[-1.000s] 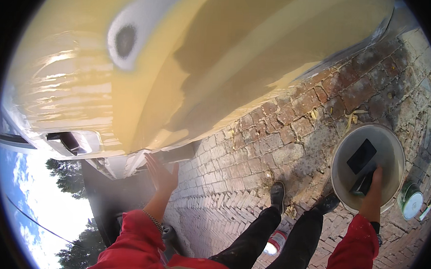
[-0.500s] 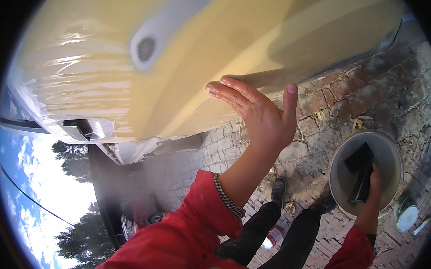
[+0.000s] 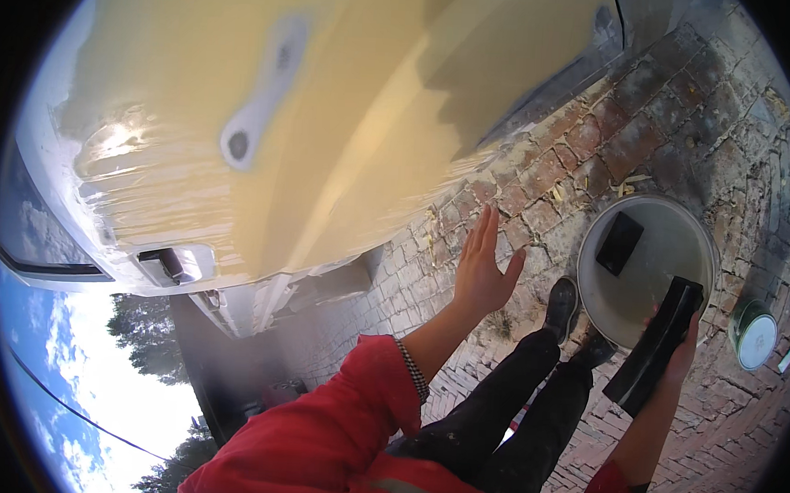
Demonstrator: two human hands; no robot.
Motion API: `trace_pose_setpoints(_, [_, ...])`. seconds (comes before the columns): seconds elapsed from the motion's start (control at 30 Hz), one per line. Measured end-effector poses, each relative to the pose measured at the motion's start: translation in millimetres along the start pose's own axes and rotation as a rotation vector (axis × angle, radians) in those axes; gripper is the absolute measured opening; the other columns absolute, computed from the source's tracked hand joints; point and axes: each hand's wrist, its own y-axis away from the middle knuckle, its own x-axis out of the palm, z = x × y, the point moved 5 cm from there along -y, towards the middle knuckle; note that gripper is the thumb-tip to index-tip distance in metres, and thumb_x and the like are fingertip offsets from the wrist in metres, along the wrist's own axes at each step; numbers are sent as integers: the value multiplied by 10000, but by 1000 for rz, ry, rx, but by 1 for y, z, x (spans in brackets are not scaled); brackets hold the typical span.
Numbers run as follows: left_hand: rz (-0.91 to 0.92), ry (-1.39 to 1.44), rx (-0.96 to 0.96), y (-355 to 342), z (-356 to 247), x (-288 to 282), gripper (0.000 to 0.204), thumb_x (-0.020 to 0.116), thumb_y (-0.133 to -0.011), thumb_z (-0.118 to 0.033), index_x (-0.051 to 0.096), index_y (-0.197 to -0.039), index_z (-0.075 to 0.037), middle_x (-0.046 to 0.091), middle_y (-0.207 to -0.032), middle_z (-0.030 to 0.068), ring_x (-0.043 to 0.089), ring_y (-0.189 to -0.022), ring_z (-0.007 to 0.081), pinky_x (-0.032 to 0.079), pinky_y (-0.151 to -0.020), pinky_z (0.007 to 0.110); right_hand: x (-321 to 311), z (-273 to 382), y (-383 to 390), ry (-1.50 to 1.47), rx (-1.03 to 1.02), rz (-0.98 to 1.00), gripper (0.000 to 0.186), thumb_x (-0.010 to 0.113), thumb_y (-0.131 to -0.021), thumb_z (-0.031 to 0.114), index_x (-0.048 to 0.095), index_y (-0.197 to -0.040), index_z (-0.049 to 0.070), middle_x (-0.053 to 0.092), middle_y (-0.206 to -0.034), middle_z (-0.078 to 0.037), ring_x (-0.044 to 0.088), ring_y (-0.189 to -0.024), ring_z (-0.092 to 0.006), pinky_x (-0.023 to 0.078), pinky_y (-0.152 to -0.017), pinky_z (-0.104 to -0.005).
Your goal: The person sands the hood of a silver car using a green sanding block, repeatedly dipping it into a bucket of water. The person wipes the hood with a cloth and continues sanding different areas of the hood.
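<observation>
A long black sanding block [image 3: 657, 346] is in my right hand [image 3: 683, 352], raised over the near right rim of a round bucket [image 3: 594, 301]. The fingers wrap round it from beneath and are partly hidden. Inside the bucket, a smaller black block [image 3: 620, 243] lies in cloudy water. My left hand [image 3: 486, 270] hangs in the air with fingers straight and thumb apart, holding nothing. Beyond it stands a yellow-coated vehicle panel [image 3: 357, 113], wet and streaked at the left, with a grey-white patch [image 3: 265, 100] showing dark spots.
A tin with a pale lid [image 3: 757, 342] stands right of the bucket. Brick paving [image 3: 557, 179] with dry leaf scraps runs beneath everything. My boots [image 3: 561, 308] are close to the bucket. The vehicle has a door handle [image 3: 169, 266] at the left.
My right hand has lifted the long sanding block out of the bucket. My left hand has drawn down and away from the panel. The view has shifted, showing more of the panel.
</observation>
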Motion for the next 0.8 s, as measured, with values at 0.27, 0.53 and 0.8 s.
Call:
trace_pose_setpoints(0.27, [935,-423,366,-41,-137,292,216,672,-920,-189,810,-1055,-94,792,-1068,138,779,-955,317,628,-820,479,0,10,81,-142,-333,-46,680,348,-1109,548,455,-1529,24,675,-1298,-218,727,-843,-247,632,-610,-336])
trace_pose_setpoints(0.53, [788,-474,602,-37,-127,418,214,674,-926,-209,830,-1039,-117,790,-1085,150,771,-1011,307,614,-807,471,-13,-9,91,-299,-359,-176,662,326,-1117,537,467,-1512,26,685,-1298,-204,728,-846,-237,620,-612,-334])
trace_pose_setpoints(0.8, [1010,-614,742,-40,-134,341,295,583,-984,-207,760,-1179,-75,775,-1040,179,760,-973,348,599,-835,486,-15,-26,90,-337,-353,-193,662,333,-1119,572,565,-1421,30,719,-1204,-138,718,-880,-208,590,-694,-336])
